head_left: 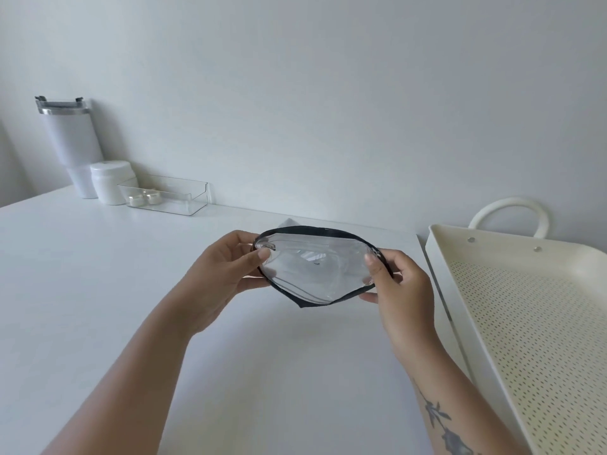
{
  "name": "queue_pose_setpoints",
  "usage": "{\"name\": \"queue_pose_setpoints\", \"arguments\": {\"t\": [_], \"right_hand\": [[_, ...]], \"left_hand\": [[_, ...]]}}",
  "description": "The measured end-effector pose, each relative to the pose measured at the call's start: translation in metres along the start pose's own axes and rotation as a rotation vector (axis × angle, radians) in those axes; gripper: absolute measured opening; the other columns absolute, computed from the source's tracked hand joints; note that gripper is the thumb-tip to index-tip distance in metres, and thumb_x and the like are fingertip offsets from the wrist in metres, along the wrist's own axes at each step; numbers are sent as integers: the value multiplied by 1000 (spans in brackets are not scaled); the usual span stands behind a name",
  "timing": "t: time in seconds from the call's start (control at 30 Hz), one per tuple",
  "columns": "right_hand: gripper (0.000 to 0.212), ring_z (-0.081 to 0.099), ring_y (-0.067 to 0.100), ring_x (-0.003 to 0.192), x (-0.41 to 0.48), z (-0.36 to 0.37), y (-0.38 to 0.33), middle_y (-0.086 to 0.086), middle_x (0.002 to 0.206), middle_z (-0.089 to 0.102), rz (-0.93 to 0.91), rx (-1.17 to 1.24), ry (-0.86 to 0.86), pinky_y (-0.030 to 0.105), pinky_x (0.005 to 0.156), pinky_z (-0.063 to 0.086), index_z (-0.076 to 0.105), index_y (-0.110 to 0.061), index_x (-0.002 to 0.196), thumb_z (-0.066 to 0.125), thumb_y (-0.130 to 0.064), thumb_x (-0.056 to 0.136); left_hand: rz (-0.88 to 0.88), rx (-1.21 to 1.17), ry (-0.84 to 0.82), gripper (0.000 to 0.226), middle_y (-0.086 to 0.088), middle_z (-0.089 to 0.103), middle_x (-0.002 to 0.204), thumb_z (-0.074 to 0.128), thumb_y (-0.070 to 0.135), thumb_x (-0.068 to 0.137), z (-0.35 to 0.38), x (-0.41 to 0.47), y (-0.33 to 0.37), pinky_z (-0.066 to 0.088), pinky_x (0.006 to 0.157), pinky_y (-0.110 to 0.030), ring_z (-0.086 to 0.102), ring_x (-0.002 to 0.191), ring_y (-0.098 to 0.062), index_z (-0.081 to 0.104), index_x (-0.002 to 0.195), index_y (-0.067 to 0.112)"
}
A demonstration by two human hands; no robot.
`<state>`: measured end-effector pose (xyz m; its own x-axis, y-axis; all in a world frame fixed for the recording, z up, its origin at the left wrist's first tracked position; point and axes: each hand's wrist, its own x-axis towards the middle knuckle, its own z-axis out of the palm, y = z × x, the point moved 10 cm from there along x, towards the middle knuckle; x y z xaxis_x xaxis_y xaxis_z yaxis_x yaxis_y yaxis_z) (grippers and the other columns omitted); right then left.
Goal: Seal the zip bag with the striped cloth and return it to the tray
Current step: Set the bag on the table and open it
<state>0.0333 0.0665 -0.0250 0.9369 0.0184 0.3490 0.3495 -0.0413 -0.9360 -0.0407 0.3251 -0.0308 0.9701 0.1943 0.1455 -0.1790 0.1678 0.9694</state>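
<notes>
Zip bag (pixel 315 267), frame centre: clear glossy plastic, black-edged (mouth gaping oval); left hand (pixel 226 267) and right hand (pixel 397 280) pinch its ends.

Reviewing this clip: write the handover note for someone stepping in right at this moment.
Left hand pinches the left end of the zip bag; right hand grips its right end.
The bag is held above the table, mouth spread open.
Whether the striped cloth is inside cannot be told.
Tray stands at the right, and the bag is not in it.
Done: nothing sealed yet. Left: zip the bag shut, put it in the tray.
</notes>
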Motion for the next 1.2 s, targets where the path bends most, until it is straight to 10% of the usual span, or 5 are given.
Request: {"name": "queue_pose_setpoints", "arguments": {"t": [0.17, 0.37, 0.6, 0.9, 1.2], "right_hand": [[12, 61, 24, 68, 3, -7, -3, 5, 79, 61, -45, -166, 79, 19, 47, 54, 67, -23, 89, 62, -12, 88], [17, 59, 27, 71, 0, 3, -13, 3, 81, 57, -111, -361, 67, 47, 67, 58, 61, -23, 94, 54, -9, 87], [23, 65, 24, 82, -3, 11, -7, -1, 94, 60, -47, -191, -55, 34, 69, 58, 62, -27, 104, 63, -13, 85], [36, 64, 29, 77, -1, 6, -16, 0, 90, 48, -86, -391, -17, 31, 59, 58, 61, -24, 102, 53, 6, 82], [68, 67, 3, 101, -13, 32, -25, -31, 118, 60, -38, 86, -325, 22, 80, 49, 49, -47, 125, 85, -37, 68]], "left_hand": [[63, 207, 315, 17, -12, 55, 77, 75, 18, 83, -22, -2, 3, 61, 64, -37, 71, 63, -27, 58, 83, 15], [99, 526, 627, 15, -3, 56, 73, 56, 10, 87, -37, -12, 9, 52, 42, -24, 64, 43, -12, 49, 77, 18], [12, 295, 448, 24, -8, 65, 85, 70, 30, 84, -27, -5, 4, 61, 67, -39, 72, 60, -21, 54, 94, 17], [93, 516, 634, 14, -5, 56, 74, 53, 9, 85, -35, -18, 17, 46, 37, -16, 60, 40, -7, 52, 84, 23], [159, 341, 218, 51, 2, 68, 104, 83, 42, 71, -5, -8, 31, 57, 77, -33, 72, 88, -19, 59, 116, 42]]}}
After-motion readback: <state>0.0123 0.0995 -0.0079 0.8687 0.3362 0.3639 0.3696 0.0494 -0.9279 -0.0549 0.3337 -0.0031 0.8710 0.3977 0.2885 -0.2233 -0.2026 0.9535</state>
